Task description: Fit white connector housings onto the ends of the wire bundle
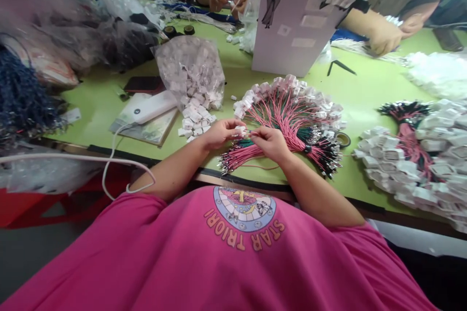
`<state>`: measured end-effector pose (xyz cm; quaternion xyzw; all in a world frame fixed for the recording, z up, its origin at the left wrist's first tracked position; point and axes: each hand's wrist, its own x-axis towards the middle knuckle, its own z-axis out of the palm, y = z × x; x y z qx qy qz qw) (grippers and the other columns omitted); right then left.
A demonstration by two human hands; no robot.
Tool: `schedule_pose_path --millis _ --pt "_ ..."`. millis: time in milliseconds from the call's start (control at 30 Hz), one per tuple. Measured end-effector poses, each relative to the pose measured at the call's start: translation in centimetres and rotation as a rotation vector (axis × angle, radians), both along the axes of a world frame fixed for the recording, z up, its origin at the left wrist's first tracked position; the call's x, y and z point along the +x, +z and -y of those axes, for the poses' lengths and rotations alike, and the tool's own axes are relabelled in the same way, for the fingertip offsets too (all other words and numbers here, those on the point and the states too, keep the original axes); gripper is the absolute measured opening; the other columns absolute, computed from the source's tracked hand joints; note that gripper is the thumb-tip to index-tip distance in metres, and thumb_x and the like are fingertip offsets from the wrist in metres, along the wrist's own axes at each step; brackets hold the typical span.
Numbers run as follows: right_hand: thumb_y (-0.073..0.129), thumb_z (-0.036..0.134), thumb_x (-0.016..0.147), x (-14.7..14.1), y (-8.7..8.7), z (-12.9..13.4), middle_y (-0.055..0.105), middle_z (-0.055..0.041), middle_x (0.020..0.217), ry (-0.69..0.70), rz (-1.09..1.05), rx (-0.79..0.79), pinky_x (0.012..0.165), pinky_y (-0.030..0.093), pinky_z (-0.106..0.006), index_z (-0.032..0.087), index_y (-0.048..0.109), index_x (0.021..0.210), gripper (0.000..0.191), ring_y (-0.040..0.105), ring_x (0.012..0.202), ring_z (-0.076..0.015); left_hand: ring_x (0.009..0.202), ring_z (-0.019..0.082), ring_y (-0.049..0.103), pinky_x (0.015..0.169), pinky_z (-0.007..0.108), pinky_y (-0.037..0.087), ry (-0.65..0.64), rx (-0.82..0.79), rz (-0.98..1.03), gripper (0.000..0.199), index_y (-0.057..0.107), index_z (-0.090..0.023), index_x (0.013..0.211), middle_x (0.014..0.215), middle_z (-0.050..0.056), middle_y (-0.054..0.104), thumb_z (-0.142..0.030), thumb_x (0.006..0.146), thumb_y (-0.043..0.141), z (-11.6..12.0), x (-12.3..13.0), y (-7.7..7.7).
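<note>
"STAR TRIORI" runs upside down across my pink T-shirt (pixel 175 262); the notes on the lavender partition (pixel 288 51) are too blurred to read. My left hand (pixel 223 134) has its fingertips clamped on a white connector housing (pixel 240 131), over the left edge of a fanned bundle of pink and green wires (pixel 279 119). My right hand (pixel 272 143) pinches a thin wire (pixel 248 131) against it; how far in, I can't tell. Loose housings (pixel 197 117) spill from a clear bag (pixel 188 60) to my left, and a tape roll (pixel 343 139) lies right of the bundle. The partition stands across the green tabletop (pixel 235 70), with co-workers' hands (pixel 383 39) busy beyond.
</note>
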<state>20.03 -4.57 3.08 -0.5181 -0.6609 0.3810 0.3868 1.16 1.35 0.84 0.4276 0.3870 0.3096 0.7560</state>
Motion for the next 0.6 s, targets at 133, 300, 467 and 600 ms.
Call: schedule_pose_path --millis 133,300,467,600 --pt "0.058 0.034 0.072 0.6 -0.6 -1.0 0.043 0.0050 0.054 -0.132 -0.118 -0.122 0.055 0.031 -0.024 0.016 0.057 0.064 0.020 0.036 0.054 -0.0085 0.070 0.009 0.063 0.070 0.023 0.049 -0.014 -0.017 0.027 0.047 0.064 -0.012 0.090 0.081 0.002 0.068 -0.027 0.052 0.088 0.1 0.2 -0.2" --pt "0.055 0.038 0.075 0.5 -0.9 -1.1 0.040 0.0049 0.054 -0.098 -0.048 -0.115 0.055 0.028 -0.024 0.016 0.055 0.061 0.026 0.034 0.055 -0.0083 0.070 0.008 0.063 0.071 0.023 0.049 0.000 -0.013 0.043 0.046 0.063 -0.012 0.089 0.080 0.000 0.066 -0.026 0.052 0.087 0.1 0.3 -0.3" --pt "0.054 0.036 0.075 0.1 -0.7 -1.0 0.038 0.0051 0.051 -0.100 0.108 -0.102 0.055 0.026 -0.025 0.016 0.054 0.058 0.025 0.034 0.054 -0.0085 0.073 0.008 0.061 0.076 0.026 0.048 -0.001 0.125 -0.015 0.048 0.064 -0.014 0.092 0.083 0.000 0.066 -0.026 0.052 0.087 -0.1 0.2 -0.9" --pt "0.053 0.032 0.073 -0.2 -0.2 -1.0 0.033 0.0061 0.048 -0.073 0.072 -0.270 0.050 0.020 -0.026 0.019 0.045 0.053 0.025 0.029 0.049 -0.0076 0.082 0.013 0.060 0.083 0.031 0.047 0.037 0.369 -0.133 0.046 0.066 -0.014 0.088 0.090 0.004 0.066 -0.031 0.051 0.086 -0.1 0.4 -1.4"
